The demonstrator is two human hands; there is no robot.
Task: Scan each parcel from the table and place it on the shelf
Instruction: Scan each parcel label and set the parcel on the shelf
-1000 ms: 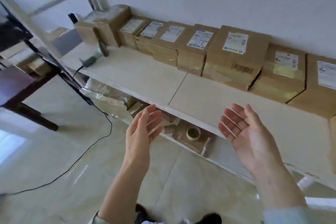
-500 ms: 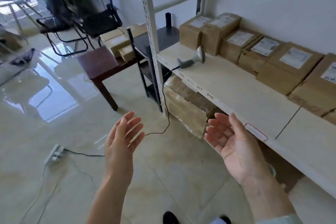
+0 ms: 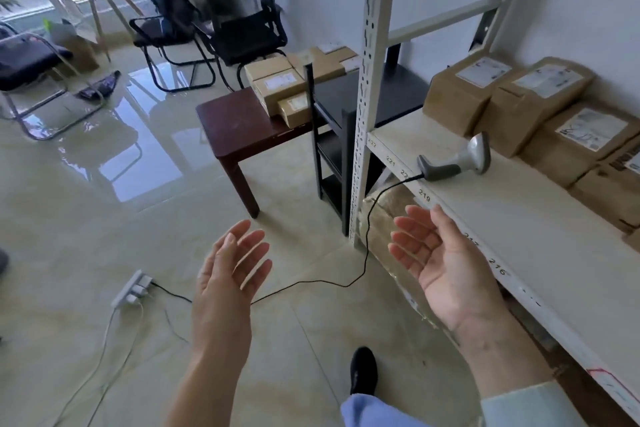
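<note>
Several brown cardboard parcels (image 3: 281, 87) with white labels lie on a dark red low table (image 3: 239, 128) beyond the shelf's upright. More labelled parcels (image 3: 540, 104) stand in a row at the back of the white shelf (image 3: 540, 218). A grey handheld scanner (image 3: 457, 163) lies on the shelf near its front edge, its black cable hanging to the floor. My left hand (image 3: 232, 274) and my right hand (image 3: 440, 263) are held out in front of me over the floor, palms facing each other, fingers straight, holding nothing.
The shelf's perforated metal upright (image 3: 370, 87) and a black side stand (image 3: 339, 135) separate shelf and table. A power strip (image 3: 133, 288) and cables lie on the tiled floor. Black chairs (image 3: 242, 28) stand further back. Wrapped bundles (image 3: 391, 218) fill the lower shelf.
The view has swung left from the shelf toward the table, bringing its parcels into sight. Both hands stay empty and held out, now over the floor beside the shelf.
</note>
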